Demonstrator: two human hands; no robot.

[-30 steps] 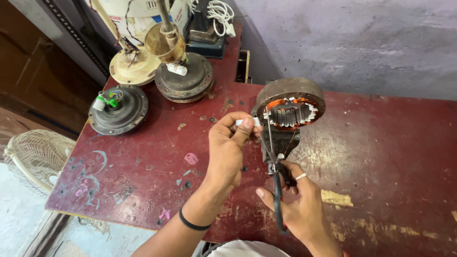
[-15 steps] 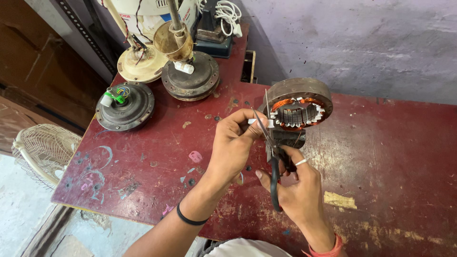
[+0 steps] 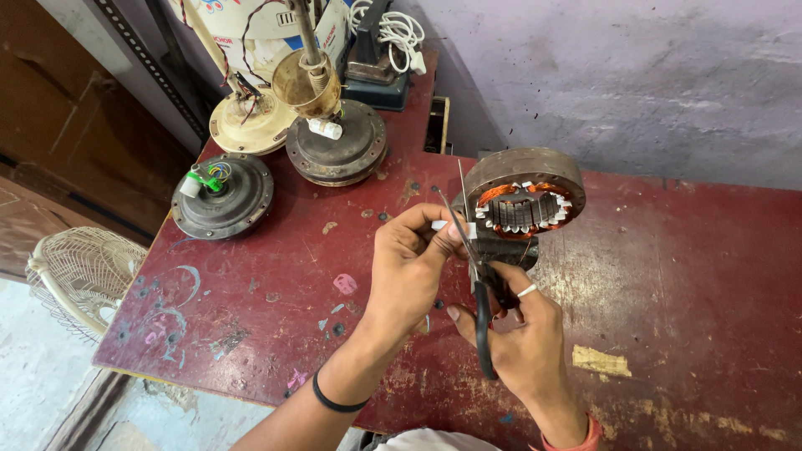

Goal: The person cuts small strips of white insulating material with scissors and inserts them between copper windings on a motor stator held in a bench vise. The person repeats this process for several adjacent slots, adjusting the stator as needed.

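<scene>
My right hand (image 3: 518, 334) grips black-handled scissors (image 3: 478, 276) whose blades point up and away, slightly spread. My left hand (image 3: 409, 267) pinches a small white strip (image 3: 443, 226) between thumb and forefinger, right at the blades. Just behind both hands a round fan motor stator (image 3: 525, 196) with copper windings and white slot liners stands tilted on a dark block on the dark red worktable (image 3: 685, 276).
Three fan motor housings sit at the table's far left: a dark one with coloured wires (image 3: 222, 197), a rusty one (image 3: 337, 150) and a cream one (image 3: 249, 124). A white corded device (image 3: 391, 38) stands at the back. A wire fan guard (image 3: 79, 271) lies on the floor at left.
The view has shifted a little. My left hand has brought the white strip nearer the scissor blades; the stator stays where it was.
</scene>
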